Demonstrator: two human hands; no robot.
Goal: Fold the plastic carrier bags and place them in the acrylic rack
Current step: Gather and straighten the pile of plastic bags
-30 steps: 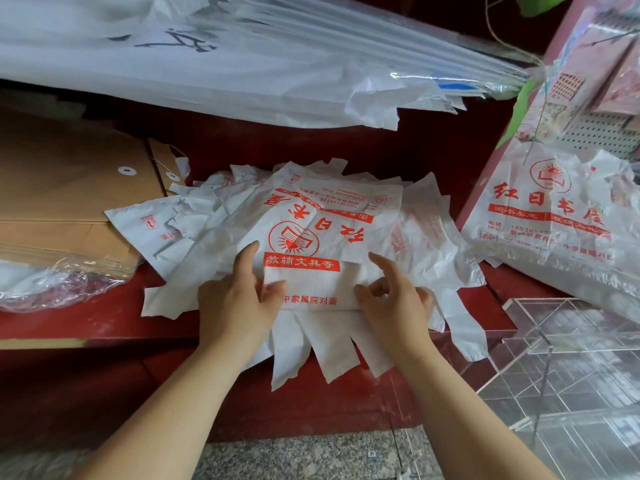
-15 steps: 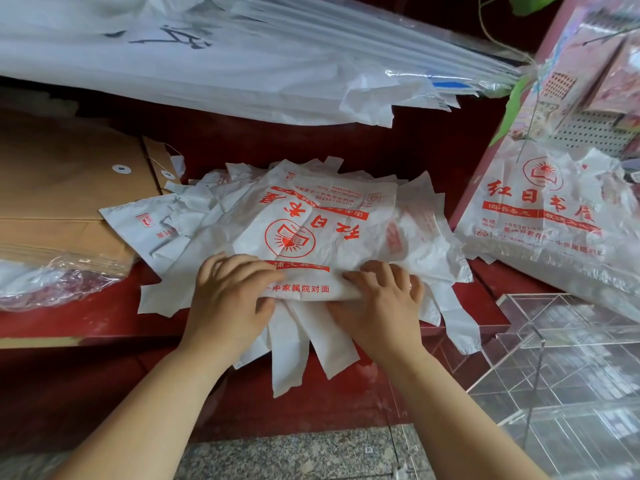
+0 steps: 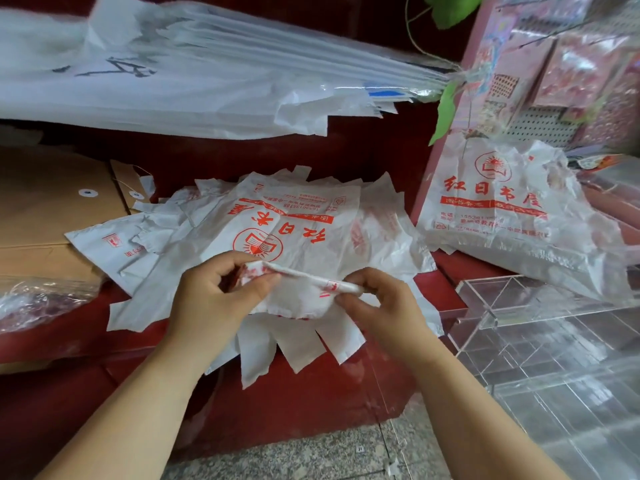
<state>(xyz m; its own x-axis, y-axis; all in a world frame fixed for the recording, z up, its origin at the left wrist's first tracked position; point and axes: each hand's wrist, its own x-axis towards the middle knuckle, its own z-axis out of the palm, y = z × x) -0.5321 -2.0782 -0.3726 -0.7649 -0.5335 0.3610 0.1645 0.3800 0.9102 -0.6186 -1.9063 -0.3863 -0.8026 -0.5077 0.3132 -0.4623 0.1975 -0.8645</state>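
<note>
A loose pile of white carrier bags (image 3: 298, 223) with red print lies on the red counter (image 3: 311, 393), its handles hanging over the front edge. Just above the pile I hold one folded bag (image 3: 294, 292) lifted off it. My left hand (image 3: 214, 299) pinches its left end and my right hand (image 3: 381, 306) pinches its right end. The clear acrylic rack (image 3: 540, 341) stands at the lower right, close to my right forearm.
A wrapped bundle of the same printed bags (image 3: 502, 216) leans at the right above the rack. Brown envelopes (image 3: 45, 216) are stacked at the left. Large white sheets in plastic (image 3: 194, 81) overhang from a shelf above. Grey speckled floor shows below the counter.
Both hands were pressing flat on the top bag's near edge. They have since folded that bag over and lifted it off the pile, each pinching one end.
</note>
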